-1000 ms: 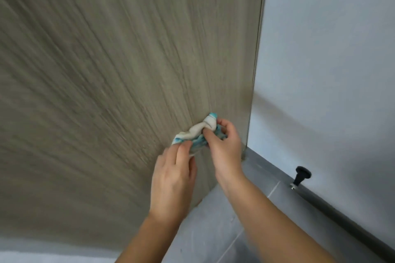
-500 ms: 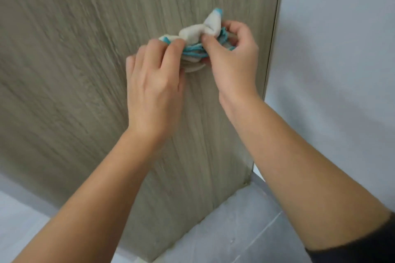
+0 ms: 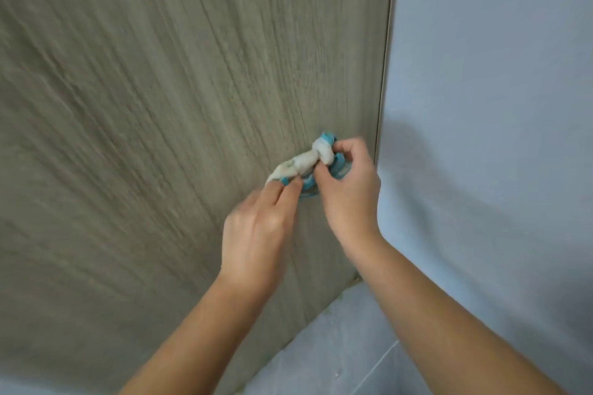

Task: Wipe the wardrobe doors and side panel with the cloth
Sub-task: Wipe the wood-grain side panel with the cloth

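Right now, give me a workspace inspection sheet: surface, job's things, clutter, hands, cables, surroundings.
Surface: wood-grain panel, upright and blurred by motion; marks or dust cannot be told.
Job's things: cloth, white and blue, bunched up against the panel near its right edge.
Clutter: nothing seen.
Grippers: left hand holds the cloth's lower left end with its fingertips; right hand grips the upper right end.
Cables: nothing seen.
Surroundings: pale wall meets the panel's right edge; grey tiled floor below.
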`<state>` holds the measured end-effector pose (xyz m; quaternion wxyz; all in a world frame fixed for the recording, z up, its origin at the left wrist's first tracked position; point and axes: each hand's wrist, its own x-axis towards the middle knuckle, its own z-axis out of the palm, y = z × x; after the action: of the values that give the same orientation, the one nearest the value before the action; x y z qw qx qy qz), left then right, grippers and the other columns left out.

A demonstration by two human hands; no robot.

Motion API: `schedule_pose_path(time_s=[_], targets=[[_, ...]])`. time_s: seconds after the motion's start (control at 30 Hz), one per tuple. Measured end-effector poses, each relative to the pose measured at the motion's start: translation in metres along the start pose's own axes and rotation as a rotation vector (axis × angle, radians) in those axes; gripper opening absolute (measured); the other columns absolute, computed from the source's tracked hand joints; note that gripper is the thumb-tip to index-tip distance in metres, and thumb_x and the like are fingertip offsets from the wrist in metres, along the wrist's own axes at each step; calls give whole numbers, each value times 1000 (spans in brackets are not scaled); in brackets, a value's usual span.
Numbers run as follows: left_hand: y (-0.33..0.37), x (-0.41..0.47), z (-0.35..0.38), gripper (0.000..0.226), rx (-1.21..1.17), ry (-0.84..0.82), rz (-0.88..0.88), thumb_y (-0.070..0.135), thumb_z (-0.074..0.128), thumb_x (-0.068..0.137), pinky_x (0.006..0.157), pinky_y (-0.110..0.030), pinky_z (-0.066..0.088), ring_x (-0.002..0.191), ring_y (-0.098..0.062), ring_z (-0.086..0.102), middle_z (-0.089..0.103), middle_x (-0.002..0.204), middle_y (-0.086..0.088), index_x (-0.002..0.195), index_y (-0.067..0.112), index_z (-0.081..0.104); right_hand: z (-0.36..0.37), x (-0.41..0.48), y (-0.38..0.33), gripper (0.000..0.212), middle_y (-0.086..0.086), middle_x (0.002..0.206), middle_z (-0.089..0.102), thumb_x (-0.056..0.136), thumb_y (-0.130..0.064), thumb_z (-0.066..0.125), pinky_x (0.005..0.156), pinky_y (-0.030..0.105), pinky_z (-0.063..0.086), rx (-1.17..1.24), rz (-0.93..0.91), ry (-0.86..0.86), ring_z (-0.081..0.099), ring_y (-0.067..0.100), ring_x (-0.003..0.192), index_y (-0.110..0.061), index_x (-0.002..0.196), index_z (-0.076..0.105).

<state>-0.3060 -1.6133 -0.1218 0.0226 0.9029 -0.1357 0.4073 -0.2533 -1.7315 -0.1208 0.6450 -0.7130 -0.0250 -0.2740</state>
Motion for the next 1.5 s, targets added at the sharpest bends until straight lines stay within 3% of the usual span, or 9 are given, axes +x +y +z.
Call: schedule_pose_path(time_s=[0.33, 0.4, 0.47, 0.53, 0.77, 1.13, 1.3, 1.43, 1.5], targets=[[44, -129, 153, 47, -147, -600, -169, 5, 92, 42, 29, -24, 30, 29, -14, 46, 57, 48, 1, 83, 20, 74, -16, -75, 213, 23, 1, 89, 63, 83, -5, 67, 67, 16, 42, -171, 420, -56, 59, 17, 82, -20, 96, 55], [49, -145, 168, 43, -190, -728, -301, 10, 83, 64, 42, -27, 43, 47, -16, 61, 67, 65, -2, 104, 23, 71, -17, -86, 243, 19, 3, 87, 62, 83, -4, 65, 67, 26, 41, -222, 498, -101, 60, 22, 83, -16, 94, 56], [57, -158, 186, 44, -230, -901, -441, 9, 51, 92, 70, -33, 48, 86, -25, 67, 71, 100, -7, 132, 25, 53, -16, -94, 270, 18, 3, 84, 61, 81, -3, 65, 67, 29, 40, -285, 563, -122, 60, 23, 82, -15, 91, 54], [62, -173, 204, 52, -324, -1005, -559, 5, 36, 96, 82, -33, 45, 104, -27, 62, 65, 119, -9, 143, 28, 40, -16, -99, 289, 19, 4, 85, 61, 81, -3, 65, 68, 29, 39, -337, 607, -143, 58, 23, 82, -14, 90, 53], [78, -202, 237, 57, -487, -1189, -741, 10, 39, 93, 102, -34, 42, 125, -23, 50, 48, 143, -4, 148, 25, 29, -18, -102, 335, 13, 1, 86, 58, 85, -7, 62, 71, 27, 36, -440, 784, -239, 56, 23, 86, -14, 90, 52], [66, -191, 206, 57, -436, -952, -596, 1, 36, 91, 70, -29, 43, 92, -22, 62, 65, 111, -4, 144, 23, 38, -26, -90, 300, 15, 2, 82, 64, 80, -2, 63, 63, 25, 44, -168, 777, -180, 60, 16, 76, -16, 85, 60], [55, -165, 170, 52, -367, -800, -459, 10, 41, 94, 69, -25, 41, 93, -21, 62, 64, 115, -2, 144, 25, 39, -27, -72, 249, 18, -1, 85, 63, 83, -4, 64, 66, 24, 48, -49, 694, -164, 60, 13, 77, -20, 88, 61], [47, -127, 133, 48, -345, -616, -362, 6, 54, 78, 50, -21, 34, 62, -20, 61, 67, 87, -3, 124, 17, 57, -26, -49, 199, 18, 0, 90, 66, 81, -7, 66, 78, 38, 57, 15, 600, -113, 65, 18, 85, -20, 94, 64], [43, -105, 113, 43, -286, -419, -243, 8, 49, 76, 61, -23, 41, 68, -17, 61, 66, 85, -1, 117, 12, 61, -24, -34, 164, 17, -2, 88, 66, 80, -11, 68, 81, 44, 57, 63, 543, -94, 65, 17, 85, -24, 91, 64]])
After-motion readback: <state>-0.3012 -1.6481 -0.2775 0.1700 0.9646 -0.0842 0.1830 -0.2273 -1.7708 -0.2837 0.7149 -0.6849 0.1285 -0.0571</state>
